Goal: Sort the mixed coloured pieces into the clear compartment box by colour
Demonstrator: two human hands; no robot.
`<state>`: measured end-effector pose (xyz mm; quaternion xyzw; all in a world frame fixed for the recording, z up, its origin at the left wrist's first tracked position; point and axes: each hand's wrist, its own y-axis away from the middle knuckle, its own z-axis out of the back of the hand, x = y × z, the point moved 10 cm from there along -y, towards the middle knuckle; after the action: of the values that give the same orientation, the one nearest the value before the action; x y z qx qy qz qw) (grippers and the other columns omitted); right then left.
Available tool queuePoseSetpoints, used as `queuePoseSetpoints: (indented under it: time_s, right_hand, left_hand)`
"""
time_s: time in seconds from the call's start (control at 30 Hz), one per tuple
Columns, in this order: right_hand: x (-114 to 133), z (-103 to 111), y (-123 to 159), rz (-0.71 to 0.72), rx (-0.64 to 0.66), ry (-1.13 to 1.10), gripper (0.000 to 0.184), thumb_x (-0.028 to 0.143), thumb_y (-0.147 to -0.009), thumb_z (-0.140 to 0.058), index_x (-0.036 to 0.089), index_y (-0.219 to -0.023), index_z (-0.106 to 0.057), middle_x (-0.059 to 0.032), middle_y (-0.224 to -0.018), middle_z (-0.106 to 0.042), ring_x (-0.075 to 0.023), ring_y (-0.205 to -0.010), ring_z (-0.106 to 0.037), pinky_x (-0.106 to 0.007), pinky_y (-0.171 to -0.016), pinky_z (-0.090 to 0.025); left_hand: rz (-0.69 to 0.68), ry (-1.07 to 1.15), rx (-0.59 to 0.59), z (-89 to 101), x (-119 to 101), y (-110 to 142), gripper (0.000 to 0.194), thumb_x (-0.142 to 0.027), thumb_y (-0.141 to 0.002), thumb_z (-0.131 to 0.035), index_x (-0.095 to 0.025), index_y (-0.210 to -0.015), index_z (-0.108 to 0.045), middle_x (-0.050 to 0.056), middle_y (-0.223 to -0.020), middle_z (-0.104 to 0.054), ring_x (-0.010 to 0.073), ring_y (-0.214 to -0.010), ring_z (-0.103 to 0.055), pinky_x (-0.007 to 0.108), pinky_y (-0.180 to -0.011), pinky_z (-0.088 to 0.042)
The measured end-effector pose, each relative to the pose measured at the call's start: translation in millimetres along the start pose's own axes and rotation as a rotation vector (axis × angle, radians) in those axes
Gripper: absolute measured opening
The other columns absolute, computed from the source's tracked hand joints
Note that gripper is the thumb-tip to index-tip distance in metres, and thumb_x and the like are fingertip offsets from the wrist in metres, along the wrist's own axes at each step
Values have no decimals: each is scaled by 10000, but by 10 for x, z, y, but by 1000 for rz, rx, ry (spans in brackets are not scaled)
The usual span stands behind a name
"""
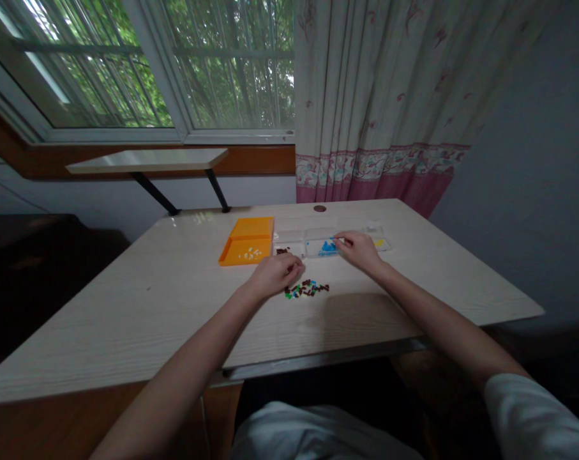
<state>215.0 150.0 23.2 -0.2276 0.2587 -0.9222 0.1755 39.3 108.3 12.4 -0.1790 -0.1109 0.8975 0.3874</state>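
My right hand [359, 249] is over the clear box of blue pieces [328, 247], thumb and forefinger pinched on what looks like a small blue piece [334, 237]. My left hand [278, 273] is closed, its fingers curled together just left of a loose pile [308, 289] of small brown, green and blue pieces on the table. Whatever those fingers hold is hidden. Beyond that hand, brown pieces [283, 250] lie in another clear box [296, 249]. An open orange box [225, 253] at the left holds small white pieces [251, 253].
Yellow pieces [379, 243] lie in a clear box at the right, partly behind my right hand. The boxes stand in a row on the pale wooden table [174, 306]. A raised white shelf [150, 161] on black legs is at the back left, below the window.
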Motion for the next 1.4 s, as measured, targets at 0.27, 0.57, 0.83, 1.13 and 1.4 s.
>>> queuePoseSetpoints:
  time_s: [0.27,0.57,0.83,1.13,1.4]
  right_hand:
    - [-93,-76,-22,-22,102,31,252,261,-845,-468,189,-975,-670,-66,-854,-654,-158,-764,-570,-258,-699,-404]
    - [234,-359,236,113,627,-313,248,376,-661,-692,161,-784,-680,29,-601,-545,-84,-537,-474,-191,-514,-321]
    - [569,-601,462,202,816,-389,257,367,-667,-701,158,-815,-675,25,-635,-570,-89,-565,-507,-185,-528,-347]
    - [660,-574,366,268,697,-437,232,350,-717,-667,141,-815,-683,-27,-730,-620,-115,-666,-541,-204,-624,-389]
    - [412,-585,285,-74,584,-704,277,383,-689,-668,135,-813,-670,17,-581,-572,-80,-512,-468,-202,-500,-341]
  left_hand:
    - [17,-22,79,-30,68,6,215,-257,-813,-427,-178,-877,-618,41,-777,-637,129,-663,-552,210,-587,-375]
    - [93,131,369,-124,138,96,287,-420,-691,-588,-154,-600,-529,-38,-520,-473,83,-491,-419,189,-467,-272]
    - [139,206,514,-349,205,176,346,-488,-643,-645,-154,-618,-560,-55,-521,-492,71,-484,-401,184,-462,-249]
    - [78,222,441,-347,100,102,345,-466,-708,-604,-138,-617,-550,-48,-537,-487,67,-503,-392,181,-465,-229]
    - [91,277,153,-54,45,5,305,-426,-763,-554,-133,-676,-575,-40,-546,-458,72,-505,-397,185,-487,-275]
